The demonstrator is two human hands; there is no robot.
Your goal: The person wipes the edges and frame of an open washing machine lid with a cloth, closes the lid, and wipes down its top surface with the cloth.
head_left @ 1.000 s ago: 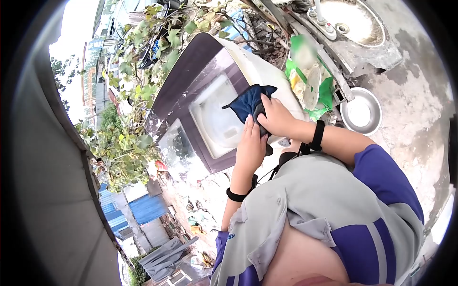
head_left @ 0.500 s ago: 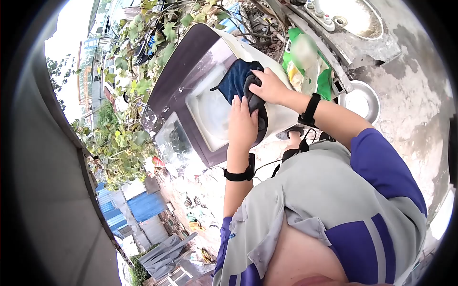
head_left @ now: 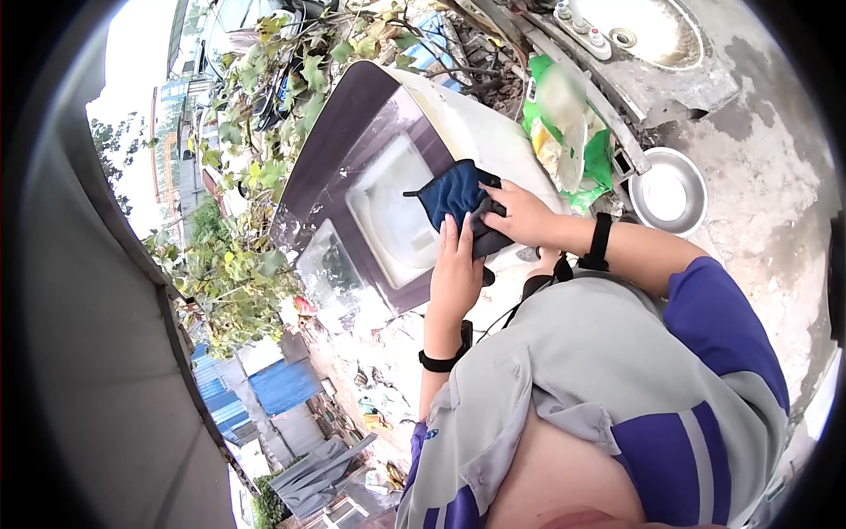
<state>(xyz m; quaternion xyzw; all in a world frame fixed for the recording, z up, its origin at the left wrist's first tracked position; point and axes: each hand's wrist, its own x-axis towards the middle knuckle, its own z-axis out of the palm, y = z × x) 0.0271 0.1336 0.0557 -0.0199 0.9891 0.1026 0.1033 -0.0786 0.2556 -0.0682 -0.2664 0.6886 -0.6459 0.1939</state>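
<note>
A dark blue cloth (head_left: 454,189) with a grey-black part is held above the washing machine (head_left: 348,141), over its purple top and whitish lid window. From below, my left hand (head_left: 454,278) holds the near edge of the cloth, its fingers lying along the fabric. On the other side my right hand (head_left: 522,216) pinches the dark part between thumb and fingers. The cloth is spread between both hands, with a thin loop sticking out at its left corner.
A metal basin (head_left: 692,196) lies on the concrete ground at the right, beside a green and yellow bag (head_left: 551,150). A sink (head_left: 674,48) stands at the upper right. Leafy vines (head_left: 256,220) grow behind the machine. A dark canopy fills the left side.
From half a second ago, both hands and the cloth sit lower in view, nearer my body. The machine and other surroundings have also shifted slightly in view. Both hands still hold the cloth.
</note>
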